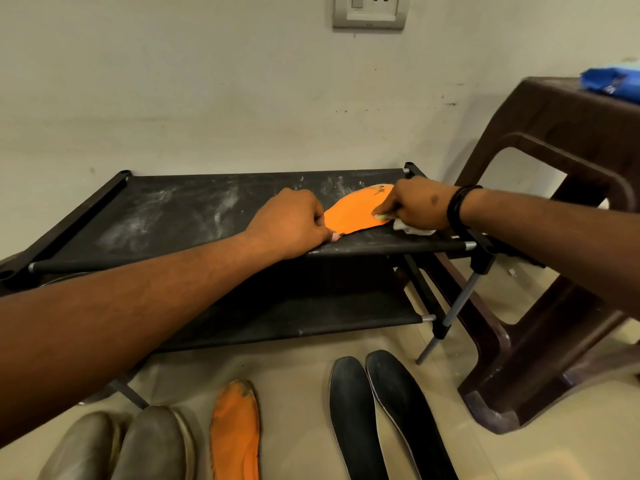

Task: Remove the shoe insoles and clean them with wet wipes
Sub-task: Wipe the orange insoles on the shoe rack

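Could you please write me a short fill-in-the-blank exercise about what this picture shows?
1. The insole being wiped on the rack's top shelf is ____ in colour.
2. The right hand holds a white ____ against that insole.
3. The left hand pins the insole's near ____ to the shelf.
4. On the floor, the two black insoles lie to the ____ of the spare orange insole.

Missing words: orange; wipe; end; right

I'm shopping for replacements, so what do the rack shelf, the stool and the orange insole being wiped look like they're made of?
Rack shelf: likely black woven fabric, matte, stretched between metal rods, dusted white. Stool: seemingly moulded brown plastic, slightly glossy, rounded edges. Orange insole: probably cloth-faced foam, matte, thin dark edge; hard to confirm.
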`<state>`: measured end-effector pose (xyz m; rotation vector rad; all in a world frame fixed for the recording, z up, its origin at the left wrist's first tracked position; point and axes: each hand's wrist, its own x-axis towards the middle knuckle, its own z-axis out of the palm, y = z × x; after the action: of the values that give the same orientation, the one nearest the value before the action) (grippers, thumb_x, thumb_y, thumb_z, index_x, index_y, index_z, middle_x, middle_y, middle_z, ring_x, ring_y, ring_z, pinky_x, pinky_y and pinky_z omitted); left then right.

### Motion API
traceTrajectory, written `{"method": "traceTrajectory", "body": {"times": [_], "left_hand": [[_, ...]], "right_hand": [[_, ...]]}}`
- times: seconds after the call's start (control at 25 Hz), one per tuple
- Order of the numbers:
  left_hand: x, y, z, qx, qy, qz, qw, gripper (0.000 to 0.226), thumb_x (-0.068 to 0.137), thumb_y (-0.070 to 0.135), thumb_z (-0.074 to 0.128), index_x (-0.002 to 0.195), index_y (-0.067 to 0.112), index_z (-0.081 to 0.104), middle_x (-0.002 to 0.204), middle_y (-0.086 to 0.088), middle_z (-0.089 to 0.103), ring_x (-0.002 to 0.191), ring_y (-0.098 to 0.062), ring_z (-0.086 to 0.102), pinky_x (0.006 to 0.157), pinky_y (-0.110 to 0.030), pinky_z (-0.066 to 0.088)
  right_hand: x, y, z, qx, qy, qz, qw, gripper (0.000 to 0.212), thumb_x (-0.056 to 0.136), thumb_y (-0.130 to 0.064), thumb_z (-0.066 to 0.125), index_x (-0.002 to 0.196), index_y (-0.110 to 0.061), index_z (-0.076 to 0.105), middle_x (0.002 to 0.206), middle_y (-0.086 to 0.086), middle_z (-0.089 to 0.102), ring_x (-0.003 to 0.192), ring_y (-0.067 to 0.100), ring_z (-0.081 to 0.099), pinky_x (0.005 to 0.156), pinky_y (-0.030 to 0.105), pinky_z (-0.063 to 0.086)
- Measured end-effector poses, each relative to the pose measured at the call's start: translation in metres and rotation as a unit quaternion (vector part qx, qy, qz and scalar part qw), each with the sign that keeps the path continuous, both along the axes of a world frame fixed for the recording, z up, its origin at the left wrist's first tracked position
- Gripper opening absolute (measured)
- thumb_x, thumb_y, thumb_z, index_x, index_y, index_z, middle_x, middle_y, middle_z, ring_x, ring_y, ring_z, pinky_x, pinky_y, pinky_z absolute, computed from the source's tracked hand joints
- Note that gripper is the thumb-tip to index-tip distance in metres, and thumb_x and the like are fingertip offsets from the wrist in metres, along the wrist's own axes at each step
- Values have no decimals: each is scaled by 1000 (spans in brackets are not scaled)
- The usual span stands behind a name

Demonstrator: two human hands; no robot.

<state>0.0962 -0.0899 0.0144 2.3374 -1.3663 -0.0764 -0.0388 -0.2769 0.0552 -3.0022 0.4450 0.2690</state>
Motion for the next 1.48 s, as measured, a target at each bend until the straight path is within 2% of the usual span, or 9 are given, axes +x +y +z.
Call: {"method": "traceTrajectory", "body": {"times": [0.16,0.52,0.68,0.8,0.92,1.12,1.24,1.4,1.48], "left_hand": [[2,0,-1,1,-1,-5,1000,32,80,50,76,71,19,75,93,-2,77,81,-17,70,80,-40,59],[1,-1,-1,-1,-8,-6,1000,32,81,50,76,71,19,73,93,-1,77,78,-16,69,77,-39,59],[1,-1,-1,-1,-7,-5,1000,33,81,50,76,68,20,72,94,-1,77,77,-15,69,76,-39,59],[2,-1,-1,-3,-7,-2,1000,32,80,50,77,69,20,72,93,-1,77,79,-16,70,77,-41,60],[2,-1,-1,-1,-5,-3,1000,33,80,50,77,67,20,72,93,-1,77,79,-16,70,77,-41,59],[2,-1,-2,-5,-4,-1,1000,34,79,50,77,67,19,72,92,-1,77,81,-18,70,78,-41,59],[2,-2,-2,3,-3,-3,1000,33,80,49,77,67,20,71,94,-1,77,82,-17,70,79,-40,59],[2,-1,-2,-8,-10,-1,1000,35,79,49,78,59,23,66,90,0,77,79,-17,70,77,-41,59],[0,-1,-1,0,-10,-1,1000,35,81,47,78,58,24,64,93,0,77,79,-15,69,77,-38,59]], "right_hand": [[1,10,-1,66,-1,23,998,33,101,-12,48,128,-24,64,117,0,70,83,7,60,87,23,49],[12,18,1,-7,8,12,1000,36,100,-12,48,133,-17,59,134,0,60,112,19,59,100,26,40],[17,22,-1,25,-2,26,999,32,101,-19,48,130,-17,62,114,6,72,87,12,67,94,31,50],[23,25,-3,-9,-6,17,1000,35,101,-15,46,132,-14,60,130,0,64,109,19,62,103,31,44],[26,24,-3,16,-19,25,999,34,102,-14,43,131,-15,61,108,-11,73,88,5,65,97,34,49],[34,17,-10,-1,-12,31,999,36,99,-11,43,128,-16,63,107,-3,69,77,14,61,77,21,46],[36,18,-10,-52,-8,5,999,39,97,-10,45,131,-17,62,116,7,69,91,26,65,87,33,52],[47,12,-9,-32,-12,11,999,34,92,-7,49,120,-13,68,111,-11,65,73,11,59,74,26,51],[46,12,-10,-68,-17,-24,997,30,86,-3,50,107,-8,71,99,5,73,73,20,63,76,35,56]]}}
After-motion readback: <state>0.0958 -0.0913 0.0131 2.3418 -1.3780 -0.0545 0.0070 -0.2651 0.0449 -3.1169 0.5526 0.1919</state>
